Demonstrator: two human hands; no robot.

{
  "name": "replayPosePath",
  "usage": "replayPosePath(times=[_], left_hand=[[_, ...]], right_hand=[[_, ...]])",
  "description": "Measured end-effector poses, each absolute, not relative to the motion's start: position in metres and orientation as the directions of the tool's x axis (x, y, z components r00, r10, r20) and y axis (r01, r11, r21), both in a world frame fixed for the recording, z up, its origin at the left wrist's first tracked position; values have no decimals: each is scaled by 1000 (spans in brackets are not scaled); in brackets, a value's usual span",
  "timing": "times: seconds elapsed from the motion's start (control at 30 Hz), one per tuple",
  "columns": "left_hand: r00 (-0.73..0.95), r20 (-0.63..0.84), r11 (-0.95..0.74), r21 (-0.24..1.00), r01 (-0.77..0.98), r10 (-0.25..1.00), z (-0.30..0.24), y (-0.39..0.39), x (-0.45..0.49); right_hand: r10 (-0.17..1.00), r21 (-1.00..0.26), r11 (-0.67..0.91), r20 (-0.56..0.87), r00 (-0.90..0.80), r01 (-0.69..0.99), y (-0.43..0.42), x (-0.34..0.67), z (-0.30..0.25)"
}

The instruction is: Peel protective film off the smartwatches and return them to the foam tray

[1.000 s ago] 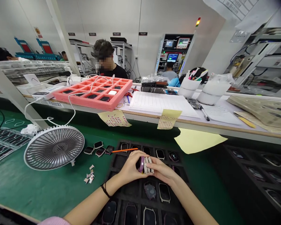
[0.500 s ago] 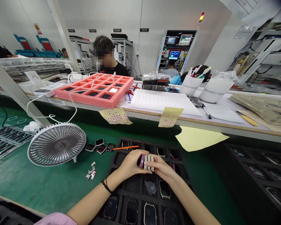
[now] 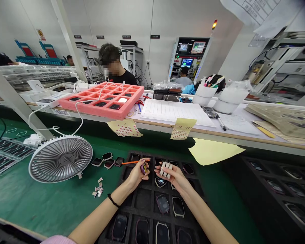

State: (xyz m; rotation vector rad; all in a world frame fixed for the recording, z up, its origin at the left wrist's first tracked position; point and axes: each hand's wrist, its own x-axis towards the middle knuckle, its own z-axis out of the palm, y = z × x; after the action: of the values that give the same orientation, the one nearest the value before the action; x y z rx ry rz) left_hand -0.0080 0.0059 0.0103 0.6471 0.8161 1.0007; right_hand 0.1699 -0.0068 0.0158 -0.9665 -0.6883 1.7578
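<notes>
My left hand (image 3: pixel 135 177) is closed around a purple watch case (image 3: pixel 143 168), holding it tilted on edge; fingers cover part of it. In my right hand (image 3: pixel 177 177) is a stack of several cream watch cases (image 3: pixel 165 169), gripped side by side. Both hands are above a black foam tray (image 3: pixel 143 200) whose compartments hold watches. Between and just below the hands, one watch with a lit round dial (image 3: pixel 160 182) lies in the tray. Near my left hand, an orange stick (image 3: pixel 129 163) rests across the tray's far left corner.
A white fan (image 3: pixel 62 159) stands left, with several loose watches (image 3: pixel 109 163) and small pale pieces (image 3: pixel 98 189) beside it. A shelf ahead carries a pink foam tray (image 3: pixel 101 101) and papers (image 3: pixel 175 112). Another dark tray (image 3: pixel 259 196) stands right. A person (image 3: pixel 117 66) sits beyond the shelf.
My hands have moved apart. The purple watch case, earlier against the cream stack, is now separate in my left hand, and the lit dial below shows between them.
</notes>
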Motion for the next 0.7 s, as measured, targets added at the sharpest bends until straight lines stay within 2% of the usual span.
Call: replayPosePath(times=[0.13, 0.43, 0.7], left_hand=[[375, -299, 458, 756, -469, 877, 13, 5, -12], [379, -356, 505, 742, -441, 854, 11, 5, -12], [414, -300, 490, 714, -500, 859, 16, 5, -14]], right_hand=[[929, -808, -368, -299, -219, -460, -8, 166, 13], [929, -812, -370, -313, -198, -452, -8, 164, 10], [930, -812, -369, -320, -184, -452, -8, 163, 14]])
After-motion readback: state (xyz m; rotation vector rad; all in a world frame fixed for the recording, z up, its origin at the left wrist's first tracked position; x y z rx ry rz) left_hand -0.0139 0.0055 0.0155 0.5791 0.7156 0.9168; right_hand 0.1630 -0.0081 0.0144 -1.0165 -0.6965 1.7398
